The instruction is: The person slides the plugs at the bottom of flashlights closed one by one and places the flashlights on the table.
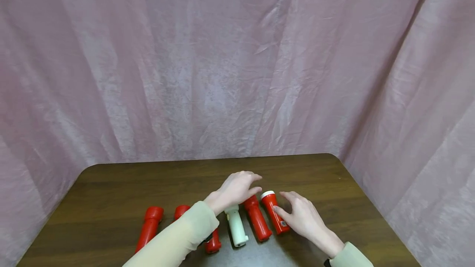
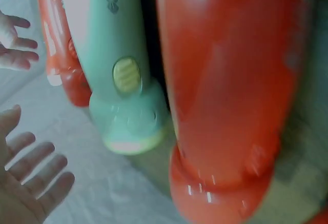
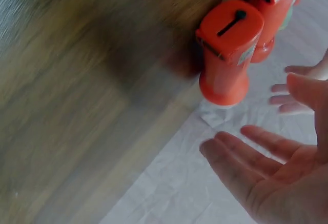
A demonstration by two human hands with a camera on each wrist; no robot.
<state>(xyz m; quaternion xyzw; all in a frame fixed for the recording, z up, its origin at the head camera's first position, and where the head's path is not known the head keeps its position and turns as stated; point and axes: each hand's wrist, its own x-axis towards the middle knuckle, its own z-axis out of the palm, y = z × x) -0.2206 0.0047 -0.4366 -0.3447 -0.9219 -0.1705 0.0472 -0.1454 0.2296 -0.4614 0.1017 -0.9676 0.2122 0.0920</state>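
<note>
My left hand (image 1: 237, 188) hovers over the head end of a mint-green flashlight (image 1: 236, 226), fingers loosely extended and holding nothing. Just right of it lies a red flashlight (image 1: 257, 219), its head partly behind that hand's thumb. Beside that one is a red flashlight with a white rim (image 1: 274, 213), with a small label near its tail. My right hand (image 1: 302, 215) is at its right side, thumb and fingers spread; whether the thumb touches it I cannot tell. In the right wrist view, this white-rimmed flashlight (image 3: 225, 55) stands apart from the right hand's fingertips.
Further left, a red flashlight (image 1: 149, 228) lies on the brown wooden table (image 1: 148, 180). Two more red shapes, an upper end (image 1: 181, 210) and a lower end (image 1: 213, 243), show around the left sleeve. Pink curtains (image 1: 208, 73) hang behind the table and along its right side.
</note>
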